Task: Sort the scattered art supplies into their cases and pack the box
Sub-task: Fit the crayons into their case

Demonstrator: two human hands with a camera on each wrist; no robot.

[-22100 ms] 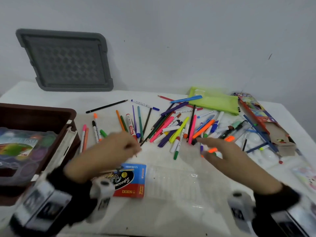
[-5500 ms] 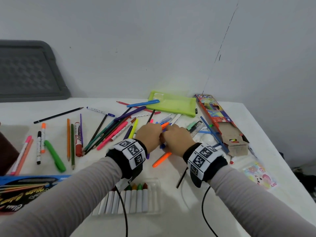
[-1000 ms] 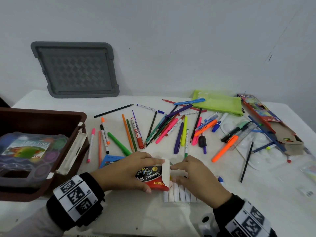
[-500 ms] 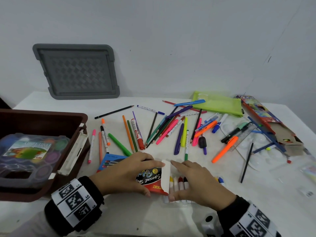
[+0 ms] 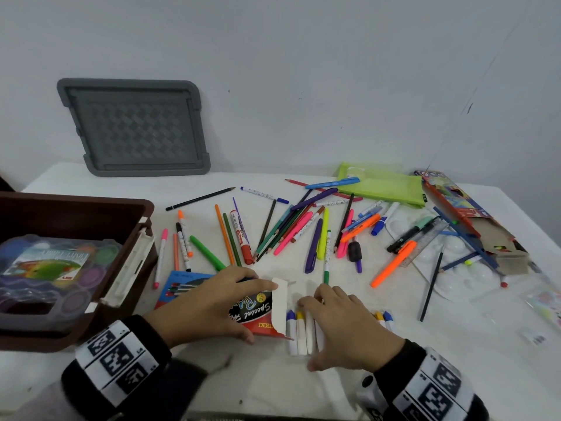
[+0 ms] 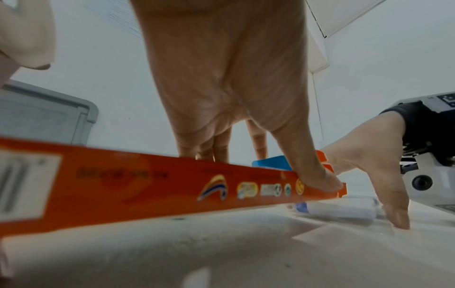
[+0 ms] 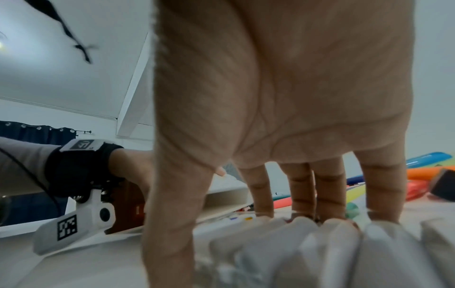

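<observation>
with the left hand gripping the marker box, the flat right hand has pushed the marker tray further in; nearly cased.

Table layout, head view. Box at the left edge, paint set inside it. Lid leaning on the wall behind. Scattered pens across the middle. Pouch at rear right, carton to its right (open end toward the viewer). Crayon box at front centre, crayon tray touching its right end.
</observation>
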